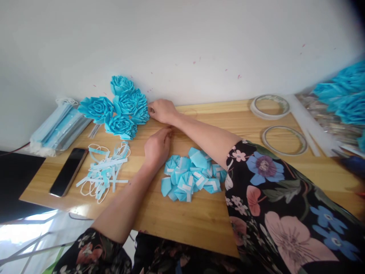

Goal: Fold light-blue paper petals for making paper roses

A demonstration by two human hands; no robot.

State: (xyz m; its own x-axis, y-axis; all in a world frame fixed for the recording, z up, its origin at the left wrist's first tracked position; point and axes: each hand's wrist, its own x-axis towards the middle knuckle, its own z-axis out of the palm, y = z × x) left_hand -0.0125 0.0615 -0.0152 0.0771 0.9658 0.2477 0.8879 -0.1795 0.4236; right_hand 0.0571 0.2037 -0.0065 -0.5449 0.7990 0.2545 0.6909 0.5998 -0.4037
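Note:
A cluster of blue handmade roses point(122, 102) with pleated petals rests against the wall at the left back of the table. My right hand point(164, 110) reaches across to its right edge, with curled fingers at the outer petals of one blue rose point(139, 110); the fingertips are partly hidden. Just in front, my left hand point(157, 147) lies low over the wood, its fingers bent together and pointing to the right. Whatever those fingers hold, if anything, is hidden. Beside my left forearm sits a pile of folded blue petals point(185, 175) with white strips on them.
Packed blue masks point(58, 125), a phone point(69, 172) and cut-off straps point(105, 171) lie on the left. Two tape rolls point(270, 106) point(284, 140) lie on the right. More blue roses point(345, 93) stand at the far right. The wall point(199, 45) bounds the table's back.

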